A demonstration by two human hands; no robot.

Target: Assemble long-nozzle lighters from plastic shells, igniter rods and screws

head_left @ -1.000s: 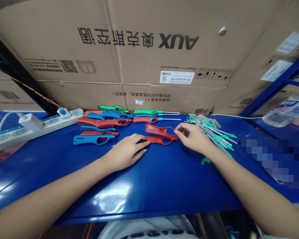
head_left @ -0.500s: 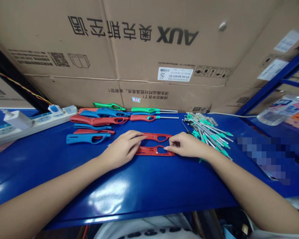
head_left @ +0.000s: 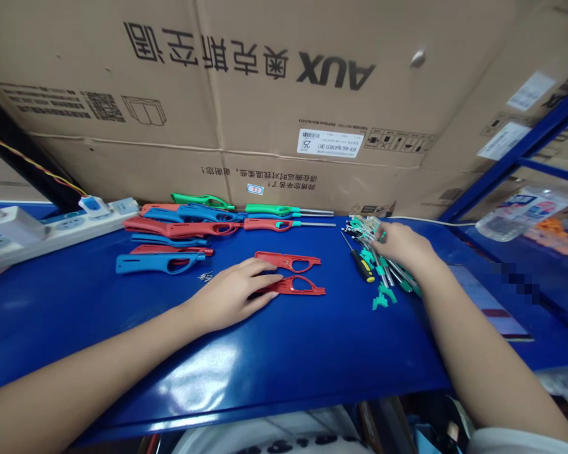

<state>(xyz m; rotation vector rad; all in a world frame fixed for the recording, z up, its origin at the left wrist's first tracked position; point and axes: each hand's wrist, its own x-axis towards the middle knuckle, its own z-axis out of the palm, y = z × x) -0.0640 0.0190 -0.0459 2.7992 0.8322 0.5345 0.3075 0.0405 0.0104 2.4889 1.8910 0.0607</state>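
Note:
My left hand (head_left: 236, 290) rests over the left ends of two red lighter casing halves. Its thumb and index finger lie on either side of the nearer half (head_left: 307, 288); the farther half (head_left: 293, 260) lies under the other fingertips. Both halves lie hollow side up, with an oval trigger opening each. Over at the right, my right hand (head_left: 404, 246) reaches into a pile of metal lighter tubes with green plastic parts (head_left: 383, 268). Its fingers are bent together among the pieces, and what lies between them is hidden.
A black-and-yellow screwdriver (head_left: 363, 266) and loose green parts (head_left: 382, 297) lie beside the pile. Small screws (head_left: 205, 276) sit left of my left hand. Lighter casings (head_left: 180, 227) are stacked at the back left, near a power strip (head_left: 66, 227). Cardboard (head_left: 246, 139) walls the rear.
My right hand has left the near end of the red casing halves and moved right and back into the tube pile. My left hand stays on the halves, its fingers slightly more spread.

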